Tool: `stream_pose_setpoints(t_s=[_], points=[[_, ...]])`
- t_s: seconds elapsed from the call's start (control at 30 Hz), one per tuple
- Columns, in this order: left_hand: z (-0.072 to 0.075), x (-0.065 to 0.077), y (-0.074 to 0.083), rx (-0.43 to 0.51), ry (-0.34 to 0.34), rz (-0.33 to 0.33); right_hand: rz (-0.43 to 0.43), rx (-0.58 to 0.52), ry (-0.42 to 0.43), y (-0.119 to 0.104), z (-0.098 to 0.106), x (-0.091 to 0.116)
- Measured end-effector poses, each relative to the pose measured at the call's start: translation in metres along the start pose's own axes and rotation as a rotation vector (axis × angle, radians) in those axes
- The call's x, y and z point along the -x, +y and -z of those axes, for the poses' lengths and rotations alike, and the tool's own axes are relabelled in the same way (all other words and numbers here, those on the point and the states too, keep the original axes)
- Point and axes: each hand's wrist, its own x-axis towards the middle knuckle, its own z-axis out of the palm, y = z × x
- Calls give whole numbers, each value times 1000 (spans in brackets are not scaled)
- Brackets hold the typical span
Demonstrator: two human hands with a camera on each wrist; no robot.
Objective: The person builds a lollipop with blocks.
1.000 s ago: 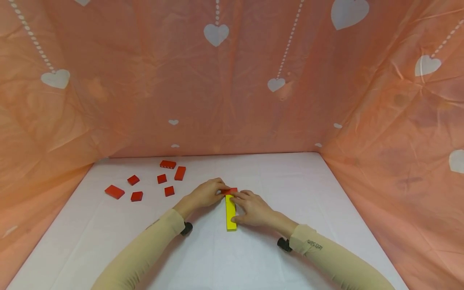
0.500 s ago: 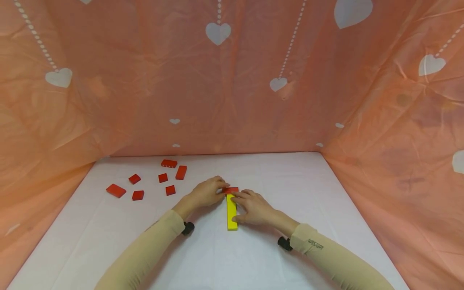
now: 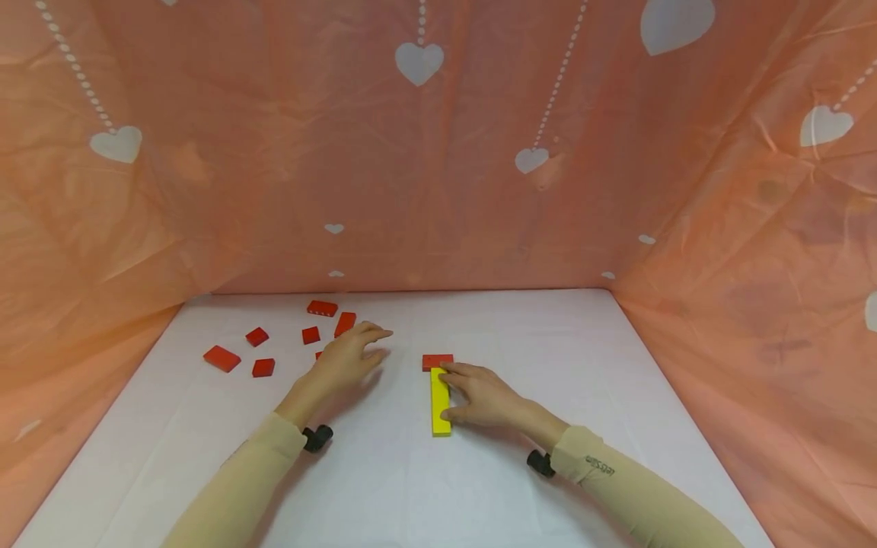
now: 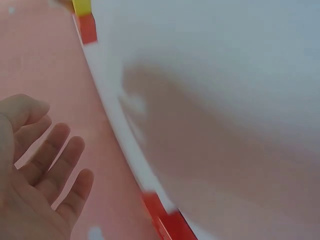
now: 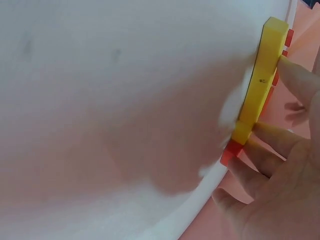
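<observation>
A long yellow block [image 3: 441, 417] lies on the table, pointing away from me. A small yellow block [image 5: 242, 133] continues its far end, and a red block [image 3: 432, 360] lies crosswise just beyond. My right hand [image 3: 488, 397] rests along the right side of the yellow pieces. Its thumb touches the long block and its other fingertips are by the far end, as the right wrist view also shows. My left hand [image 3: 345, 364] is in the air to the left, fingers spread and holding nothing. It partly covers two red blocks in the head view.
Several loose red blocks lie at the back left, among them a rectangular one [image 3: 222, 358], a square one [image 3: 263, 367] and a dotted one [image 3: 322, 307]. Pink cloth [image 3: 411, 183] with white hearts walls the white table [image 3: 548, 327] at the back and sides.
My left hand has let go of the crosswise red block and moved left toward the loose red blocks. The right hand stays at the yellow pieces.
</observation>
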Motion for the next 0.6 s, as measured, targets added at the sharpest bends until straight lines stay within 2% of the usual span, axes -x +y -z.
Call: stream_pose_setpoints(t_s=[0.1, 0.3, 0.6], points=[[10, 10, -15, -1, 29, 8, 5, -9, 2, 0, -1, 0], [25, 26, -41, -39, 41, 49, 8, -27, 5, -1, 1, 3], [41, 39, -71, -124, 28, 52, 15, -18, 5, -2, 0, 1]])
